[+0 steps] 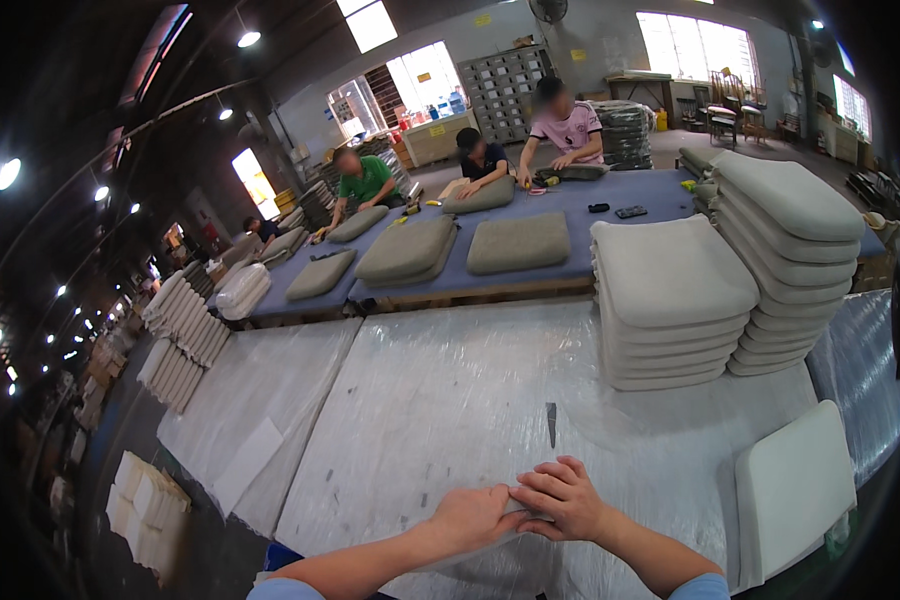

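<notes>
My left hand [468,518] and my right hand [562,500] meet low in the middle, over the table. The left one is closed, its fingers bent inward. The right hand's fingers are curled and press against the left hand's fingertips. Something pale shows between them, too small and hidden to name. Under both hands lies a table covered in clear plastic film [440,390]. A dark sliver-shaped mark [551,425] shows just beyond my fingers. To the right, a single pale seat cushion [795,490] rests tilted near the table's edge.
Two tall stacks of pale cushions, a nearer stack [670,270] and a farther stack [795,210], stand at right. Beyond, a blue-topped table [590,215] carries several grey-green cushions [518,243], with several people working behind it. More stacked cushions [180,320] stand left.
</notes>
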A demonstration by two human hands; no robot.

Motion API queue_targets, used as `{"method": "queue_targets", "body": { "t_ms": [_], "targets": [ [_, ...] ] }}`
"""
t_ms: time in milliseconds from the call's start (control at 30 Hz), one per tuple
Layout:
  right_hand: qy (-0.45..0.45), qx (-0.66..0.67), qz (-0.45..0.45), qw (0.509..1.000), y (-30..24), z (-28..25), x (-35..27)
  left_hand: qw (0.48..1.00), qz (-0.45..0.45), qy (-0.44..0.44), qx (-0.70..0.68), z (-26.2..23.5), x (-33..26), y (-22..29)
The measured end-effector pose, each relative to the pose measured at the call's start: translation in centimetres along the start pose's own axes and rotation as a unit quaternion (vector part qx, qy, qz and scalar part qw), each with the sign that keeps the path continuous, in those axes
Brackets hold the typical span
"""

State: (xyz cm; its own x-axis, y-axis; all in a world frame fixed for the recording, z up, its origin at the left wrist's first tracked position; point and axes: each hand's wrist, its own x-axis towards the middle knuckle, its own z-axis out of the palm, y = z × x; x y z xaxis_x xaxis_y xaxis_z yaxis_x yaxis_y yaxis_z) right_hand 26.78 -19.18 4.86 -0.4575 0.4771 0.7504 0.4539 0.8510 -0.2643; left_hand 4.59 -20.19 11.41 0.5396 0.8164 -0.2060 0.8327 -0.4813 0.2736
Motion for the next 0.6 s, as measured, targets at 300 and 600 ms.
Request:
{"method": "queue_targets", "body": {
  "t_ms": [300, 600],
  "targets": [
    [0.002, 0.065, -0.045, 0.997, 0.8, 1.4, -2.7, 0.930, 0.059, -0.213, -0.293, 1.8, 0.9, -2.5],
    [-0.354, 0.217, 0.146, 0.898, -1.9, -4.9, -4.5, 0.887, 0.069, -0.197, -0.411, 16.5, -1.0, -4.0]
  ]
}}
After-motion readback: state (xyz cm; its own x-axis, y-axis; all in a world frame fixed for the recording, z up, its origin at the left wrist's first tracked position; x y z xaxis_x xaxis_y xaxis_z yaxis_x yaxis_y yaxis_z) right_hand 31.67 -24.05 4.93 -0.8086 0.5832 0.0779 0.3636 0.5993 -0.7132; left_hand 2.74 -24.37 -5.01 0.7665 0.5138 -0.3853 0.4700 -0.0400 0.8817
